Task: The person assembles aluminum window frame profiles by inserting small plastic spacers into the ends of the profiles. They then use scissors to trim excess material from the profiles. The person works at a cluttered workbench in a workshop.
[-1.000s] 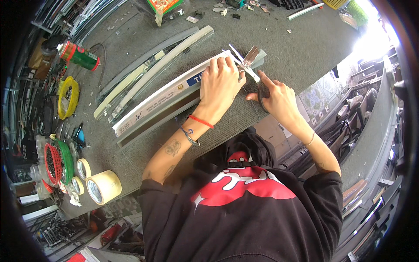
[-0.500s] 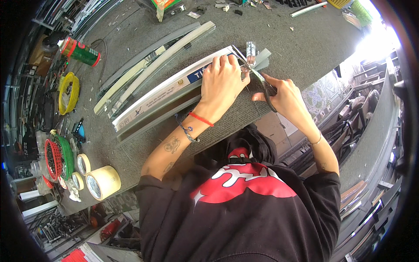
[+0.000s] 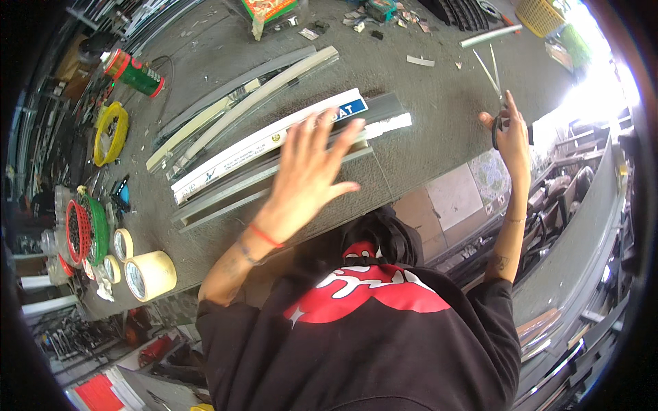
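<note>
Across the work table lies a long profile wrapped in white and blue printed film (image 3: pixel 257 145), with grey channel edges along its near side. Over its right half my left hand (image 3: pixel 301 164) is spread, fingers apart and slightly blurred; whether it touches the profile I cannot tell. Farther right, above the table, my right hand (image 3: pixel 514 144) holds a pair of scissors (image 3: pixel 498 89). Their blades are parted and point away from me. A small pale strip (image 3: pixel 420 61) lies on the table beyond the profile's right end.
Behind the profile lie several curved pale strips (image 3: pixel 264 89). On the left are a green and red spray can (image 3: pixel 137 74), a yellow basket (image 3: pixel 100 144), red and green baskets (image 3: pixel 98 226) and tape rolls (image 3: pixel 161 272). A yellow basket (image 3: pixel 541 17) stands far right.
My left hand has let go of the profile's right end and opened. The scissors, in my right hand, have moved away to the right. The pale strip now lies farther back.
</note>
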